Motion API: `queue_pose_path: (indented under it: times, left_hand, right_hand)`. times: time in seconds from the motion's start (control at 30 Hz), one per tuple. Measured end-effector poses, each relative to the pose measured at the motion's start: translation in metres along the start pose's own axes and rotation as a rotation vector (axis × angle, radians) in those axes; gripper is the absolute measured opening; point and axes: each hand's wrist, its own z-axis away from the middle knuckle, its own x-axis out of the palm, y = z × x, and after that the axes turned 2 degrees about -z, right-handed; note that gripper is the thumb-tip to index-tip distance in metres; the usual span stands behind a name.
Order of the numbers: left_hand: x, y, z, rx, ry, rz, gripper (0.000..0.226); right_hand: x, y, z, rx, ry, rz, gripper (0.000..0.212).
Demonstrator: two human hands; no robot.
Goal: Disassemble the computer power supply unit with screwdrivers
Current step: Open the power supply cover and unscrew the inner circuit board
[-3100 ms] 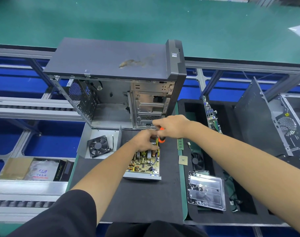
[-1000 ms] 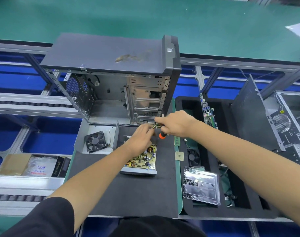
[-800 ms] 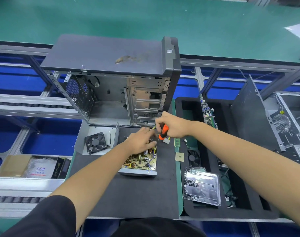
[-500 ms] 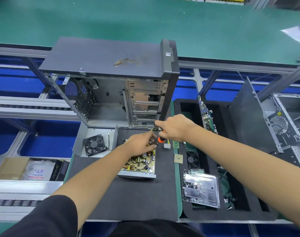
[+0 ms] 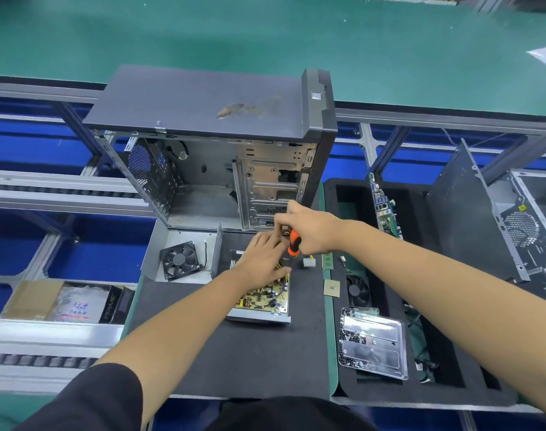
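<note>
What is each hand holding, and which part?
The right hand grips the screwdriver by its orange-and-black handle. The left hand rests on the power supply's circuit board, fingers spread, not gripping it.

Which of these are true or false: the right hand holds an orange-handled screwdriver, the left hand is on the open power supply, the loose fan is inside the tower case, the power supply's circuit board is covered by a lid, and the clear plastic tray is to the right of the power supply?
1. The right hand holds the orange-handled screwdriver. True.
2. The left hand rests on the open power supply. True.
3. The loose fan is inside the tower case. False: it lies in a grey metal cover in front of the case.
4. The power supply's circuit board is covered by a lid. False: the board is exposed.
5. The clear plastic tray is to the right of the power supply. True.
</note>
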Motion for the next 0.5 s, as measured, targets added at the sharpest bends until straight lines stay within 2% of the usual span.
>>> queue_pose_path:
  times: [0.13,0.2,0.3,0.43,0.5]
  left_hand:
    - [0.000,-0.001,0.000,-0.051,0.011,0.177,0.060]
    - [-0.001,-0.002,-0.001,-0.036,-0.021,0.186,0.049]
    - [-0.003,-0.008,-0.002,-0.008,-0.061,0.211,0.046]
    - [-0.007,-0.013,-0.001,0.063,-0.125,0.135,0.061]
    - [-0.009,-0.012,-0.001,0.086,-0.131,0.123,0.060]
  right_hand:
    - [0.002,-0.003,-0.005,-0.023,0.085,0.460,0.036]
    - [0.004,-0.004,-0.007,-0.025,0.105,0.534,0.032]
    - [0.004,0.001,-0.005,-0.047,0.097,0.391,0.013]
    - [0.004,0.005,0.000,0.013,0.067,0.054,0.015]
    - [0.006,0.006,0.001,0.032,0.044,-0.010,0.021]
